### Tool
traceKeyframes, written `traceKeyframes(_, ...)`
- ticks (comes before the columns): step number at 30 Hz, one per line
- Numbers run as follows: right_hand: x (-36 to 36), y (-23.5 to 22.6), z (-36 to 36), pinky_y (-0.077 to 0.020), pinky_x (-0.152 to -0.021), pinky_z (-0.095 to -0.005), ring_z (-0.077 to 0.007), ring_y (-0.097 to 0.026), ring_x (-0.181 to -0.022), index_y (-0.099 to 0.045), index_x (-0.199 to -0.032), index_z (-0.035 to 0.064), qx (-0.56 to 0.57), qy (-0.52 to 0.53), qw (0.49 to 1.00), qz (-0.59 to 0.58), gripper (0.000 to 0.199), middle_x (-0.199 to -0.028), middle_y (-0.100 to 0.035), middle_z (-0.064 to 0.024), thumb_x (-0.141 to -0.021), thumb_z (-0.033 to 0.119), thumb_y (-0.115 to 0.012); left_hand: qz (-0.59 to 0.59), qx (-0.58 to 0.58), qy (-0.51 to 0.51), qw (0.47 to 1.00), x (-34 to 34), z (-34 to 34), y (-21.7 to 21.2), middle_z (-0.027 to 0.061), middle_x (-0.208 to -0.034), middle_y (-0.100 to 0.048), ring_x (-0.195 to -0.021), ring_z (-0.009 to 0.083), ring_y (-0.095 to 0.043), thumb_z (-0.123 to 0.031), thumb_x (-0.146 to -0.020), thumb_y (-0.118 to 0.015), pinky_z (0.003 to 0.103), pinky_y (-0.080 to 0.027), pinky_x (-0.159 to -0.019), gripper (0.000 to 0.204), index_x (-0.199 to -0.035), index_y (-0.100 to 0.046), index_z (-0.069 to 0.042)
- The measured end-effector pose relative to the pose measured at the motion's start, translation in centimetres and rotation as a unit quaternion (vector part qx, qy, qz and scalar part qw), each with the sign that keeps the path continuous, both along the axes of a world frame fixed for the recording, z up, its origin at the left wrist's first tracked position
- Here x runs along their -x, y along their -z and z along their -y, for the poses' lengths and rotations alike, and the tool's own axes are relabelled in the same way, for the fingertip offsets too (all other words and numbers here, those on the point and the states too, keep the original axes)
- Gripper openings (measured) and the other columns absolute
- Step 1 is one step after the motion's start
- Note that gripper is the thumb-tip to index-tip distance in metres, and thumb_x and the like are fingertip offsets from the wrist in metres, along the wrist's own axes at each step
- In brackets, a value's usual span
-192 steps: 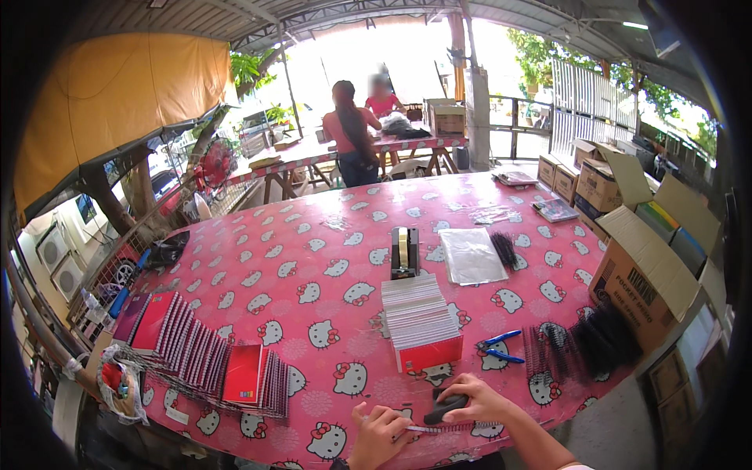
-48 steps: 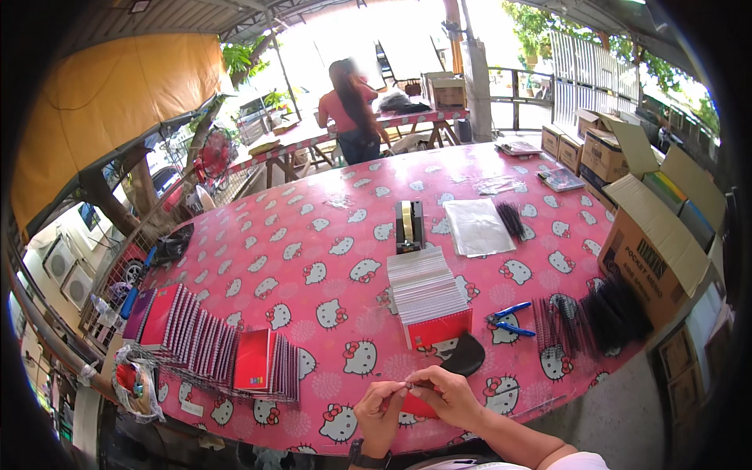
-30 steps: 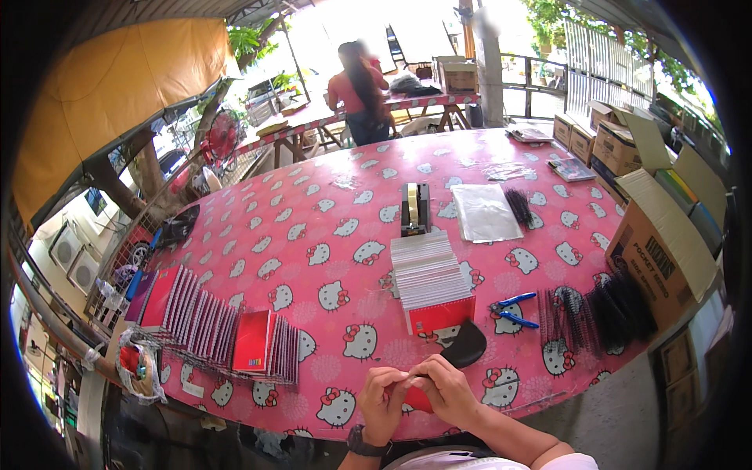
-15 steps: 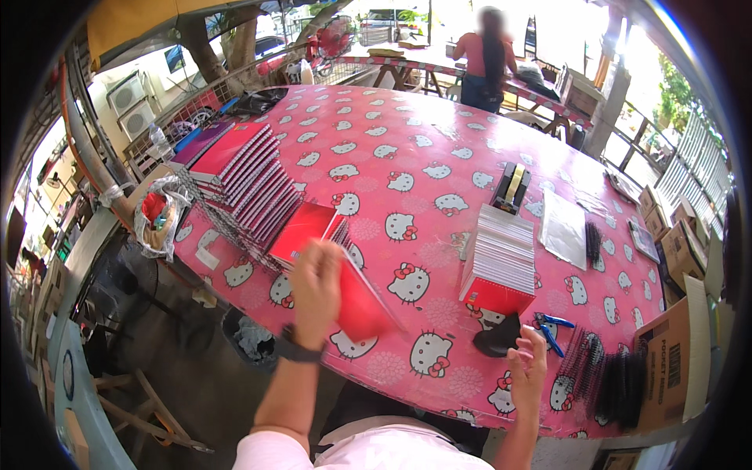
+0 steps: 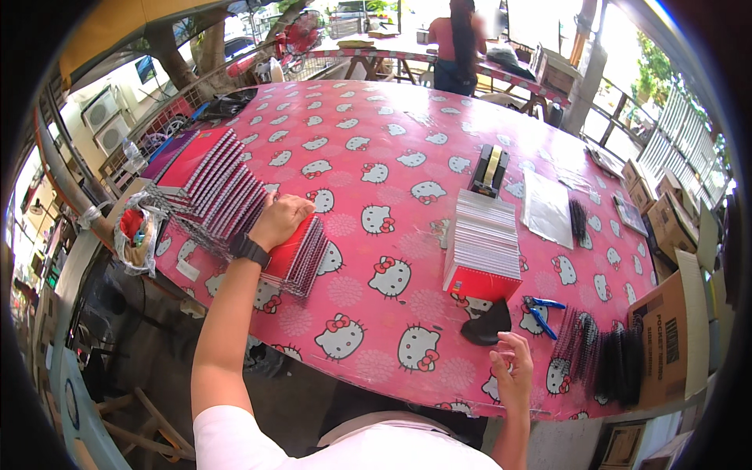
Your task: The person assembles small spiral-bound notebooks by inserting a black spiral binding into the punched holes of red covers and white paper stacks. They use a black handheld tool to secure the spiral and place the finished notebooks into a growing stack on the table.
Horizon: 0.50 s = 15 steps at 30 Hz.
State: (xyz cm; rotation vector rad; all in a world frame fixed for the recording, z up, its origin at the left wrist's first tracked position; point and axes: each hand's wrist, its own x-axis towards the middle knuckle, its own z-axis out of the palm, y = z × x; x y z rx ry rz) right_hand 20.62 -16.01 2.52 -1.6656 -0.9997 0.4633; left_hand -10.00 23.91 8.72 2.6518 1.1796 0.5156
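Left hand point(image 5: 280, 219) presses flat on the red spiral notebooks point(image 5: 301, 251) fanned along the table's point(image 5: 392, 149) left edge; right hand point(image 5: 511, 374) open, empty, at the near edge

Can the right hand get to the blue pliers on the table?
Probably yes. The right hand hovers open at the table's near edge, and the blue pliers lie just beyond it on the pink tablecloth, with nothing between them. The black piece sits off to the side.
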Motion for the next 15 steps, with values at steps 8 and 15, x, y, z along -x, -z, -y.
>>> traceKeyframes(8, -0.2, 1.9, -2.1, -0.0305, -0.106, -0.0474, -0.0358, -0.039, -0.126, -0.057, -0.122, 0.0099, 0.092, 0.009, 0.951, 0.295, 0.063, -0.135, -0.048, -0.0139, -0.065, 0.021, -0.082, -0.094, -0.008, 0.022, 0.995, 0.3, 0.3, 1.0, 0.0127, -0.125, -0.054, -0.126, 0.0310, -0.045, -0.038, -0.072, -0.075, 0.056, -0.017, -0.113, 0.065, -0.125, -0.050, -0.009)
traceKeyframes(15, -1.1, 3.4, -1.9, -0.0355, -0.101, -0.0453, -0.0346, -0.044, -0.120, -0.060, -0.113, 0.0067, -0.029, 0.065, 0.971, 0.226, 0.050, -0.124, -0.056, -0.0139, -0.068, 0.017, -0.078, 0.123, -0.148, 0.155, 0.969, -10.1, 7.0, -3.1, 0.0085, -0.119, -0.060, -0.114, 0.0276, -0.053, -0.031, -0.071, -0.078, 0.049, -0.031, -0.103, 0.064, -0.127, -0.053, -0.011)
